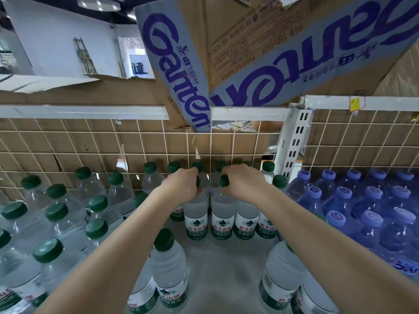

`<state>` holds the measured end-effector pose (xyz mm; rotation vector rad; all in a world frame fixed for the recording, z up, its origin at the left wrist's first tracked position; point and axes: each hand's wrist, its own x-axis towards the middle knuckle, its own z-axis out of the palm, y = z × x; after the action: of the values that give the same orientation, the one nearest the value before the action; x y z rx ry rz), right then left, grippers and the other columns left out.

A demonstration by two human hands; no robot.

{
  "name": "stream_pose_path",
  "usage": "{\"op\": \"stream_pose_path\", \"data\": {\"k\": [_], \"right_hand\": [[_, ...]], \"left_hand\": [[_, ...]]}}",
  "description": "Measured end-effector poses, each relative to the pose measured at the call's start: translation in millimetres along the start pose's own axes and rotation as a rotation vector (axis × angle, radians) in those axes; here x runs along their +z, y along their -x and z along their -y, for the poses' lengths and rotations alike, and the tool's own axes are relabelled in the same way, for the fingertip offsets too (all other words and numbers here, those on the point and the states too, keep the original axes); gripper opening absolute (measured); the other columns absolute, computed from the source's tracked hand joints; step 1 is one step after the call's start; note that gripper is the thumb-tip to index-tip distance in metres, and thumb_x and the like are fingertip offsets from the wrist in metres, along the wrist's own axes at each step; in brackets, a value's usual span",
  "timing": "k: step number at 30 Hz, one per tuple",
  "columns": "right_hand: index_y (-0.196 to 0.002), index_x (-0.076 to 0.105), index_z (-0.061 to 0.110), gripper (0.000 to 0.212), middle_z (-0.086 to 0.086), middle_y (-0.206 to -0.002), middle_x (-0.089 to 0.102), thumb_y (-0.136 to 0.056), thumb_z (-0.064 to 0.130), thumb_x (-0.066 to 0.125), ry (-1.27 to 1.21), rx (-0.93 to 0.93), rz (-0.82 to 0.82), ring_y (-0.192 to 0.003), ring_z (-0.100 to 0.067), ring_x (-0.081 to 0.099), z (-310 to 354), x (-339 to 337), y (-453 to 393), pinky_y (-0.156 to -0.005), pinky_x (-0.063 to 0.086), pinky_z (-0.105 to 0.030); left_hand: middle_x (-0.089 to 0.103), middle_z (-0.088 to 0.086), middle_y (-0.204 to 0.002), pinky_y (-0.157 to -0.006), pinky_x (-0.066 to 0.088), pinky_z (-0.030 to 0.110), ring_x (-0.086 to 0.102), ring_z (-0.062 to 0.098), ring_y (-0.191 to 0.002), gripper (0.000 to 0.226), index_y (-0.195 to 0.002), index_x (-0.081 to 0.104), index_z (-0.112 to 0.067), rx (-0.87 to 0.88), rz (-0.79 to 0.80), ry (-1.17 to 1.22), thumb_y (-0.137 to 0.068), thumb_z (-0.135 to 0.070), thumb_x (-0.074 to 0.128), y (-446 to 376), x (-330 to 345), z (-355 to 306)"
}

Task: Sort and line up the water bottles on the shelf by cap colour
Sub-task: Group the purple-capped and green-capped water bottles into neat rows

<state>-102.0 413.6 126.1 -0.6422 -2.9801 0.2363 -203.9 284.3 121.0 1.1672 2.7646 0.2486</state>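
- Water bottles with green caps (56, 211) fill the left side of the shelf (217, 273), all standing upright, long axis vertical, caps pointing up toward the camera.
- They crowd together in loose rows here, some touching, running back to the wire grid (90, 141) at the rear.
- One green-capped bottle (169, 264) stands on its own near the front, just beside the left forearm, upright too.
- And the left hand (181, 185) is up at the back row, fingers curled round the neck of an upright bottle (196, 216), its cap hidden under the palm.
- Right next to it, the right hand (243, 184) grips the top of the neighbouring bottle (222, 217), and its green cap (224, 181) peeks out by the thumb.
- Those two held bottles stand side by side, touching, labels facing us, in a short row with two more labelled bottles to their right.
- Another pair of green-capped bottles (281, 282) sits at the front under the right forearm, upright, labels partly visible.
- Past the white upright post (292, 141), the purple-capped bottles (362, 200) take the right section, packed tight, caps up.
- Overhead, a torn cardboard box (260, 53) with purple lettering hangs over the shelf rail (79, 112).
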Motion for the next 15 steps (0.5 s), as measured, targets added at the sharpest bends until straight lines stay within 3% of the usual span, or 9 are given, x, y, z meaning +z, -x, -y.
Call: {"op": "stream_pose_path", "data": {"k": [3, 6, 11, 15], "right_hand": [[-0.119, 0.059, 0.020, 0.038, -0.003, -0.110, 0.063, -0.085, 0.035, 0.064, -0.100, -0.006, 0.017, -0.102, -0.026, 0.061, -5.1, -8.9, 9.4, -0.079, 0.051, -0.034], [-0.130, 0.054, 0.022, 0.050, 0.001, -0.120, 0.062, -0.086, 0.043, 0.064, -0.259, -0.006, -0.086, -0.102, -0.018, 0.061, -10.4, -21.2, 31.7, -0.086, 0.051, -0.034], [-0.100, 0.067, 0.024, 0.021, 0.014, -0.090, 0.066, -0.087, 0.040, 0.066, -0.529, -0.003, -0.285, -0.081, 0.001, 0.059, -16.8, -16.4, 81.8, -0.071, 0.045, -0.016], [-0.087, 0.070, 0.024, 0.013, 0.014, -0.078, 0.067, -0.087, 0.036, 0.067, -0.582, 0.005, -0.316, -0.071, 0.001, 0.059, -15.7, 3.5, 106.1, -0.065, 0.045, -0.018]], "left_hand": [[0.052, 0.005, -0.094, -0.067, 0.046, 0.033, 0.056, 0.023, -0.084, 0.029, -0.121, 0.043, -0.009, -0.049, 0.021, 0.047, -0.096, -0.019, 0.050, 5.9, -3.0, 2.0], [0.057, 0.001, -0.093, -0.061, 0.046, 0.030, 0.059, 0.019, -0.080, 0.029, -0.112, 0.047, -0.015, -0.078, -0.058, 0.130, -0.093, -0.035, 0.055, 23.0, -13.4, 3.1], [0.062, -0.009, -0.088, -0.076, 0.055, 0.037, 0.061, 0.015, -0.080, 0.021, -0.097, 0.059, -0.023, -0.081, -0.312, 0.370, -0.090, -0.043, 0.055, 71.4, -12.0, 1.1], [0.062, -0.012, -0.076, -0.066, 0.050, 0.030, 0.057, 0.009, -0.070, 0.016, -0.087, 0.062, -0.022, -0.118, -0.427, 0.476, -0.091, -0.036, 0.057, 104.2, 5.4, -4.5]]}}
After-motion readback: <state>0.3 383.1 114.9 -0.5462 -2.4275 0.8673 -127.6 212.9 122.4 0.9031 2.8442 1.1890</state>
